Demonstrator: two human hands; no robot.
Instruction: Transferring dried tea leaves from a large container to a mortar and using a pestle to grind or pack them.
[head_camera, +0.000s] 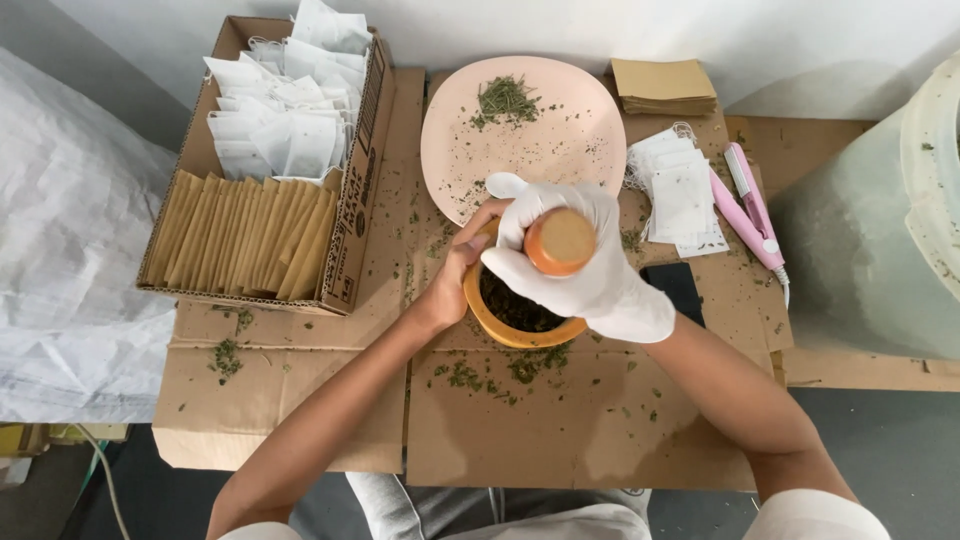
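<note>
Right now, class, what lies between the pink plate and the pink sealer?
In the head view, a small stack of white filter bags lies on the cardboard between the plate and the sealer.

A wooden pestle (560, 241) stands upright, its round orange-brown butt end facing the camera, its lower part down inside a yellow-orange wooden mortar (520, 333). The mortar sits upright on cardboard, holding dark green crushed herbs, at six o'clock from the pink plate (580, 140).

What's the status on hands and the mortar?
Right hand, gloved, gripping the pestle upright in the mortar. Left hand, bare, steadying the mortar's rim. Dried herbs inside. Pink plate just behind; nothing blocking.
</note>
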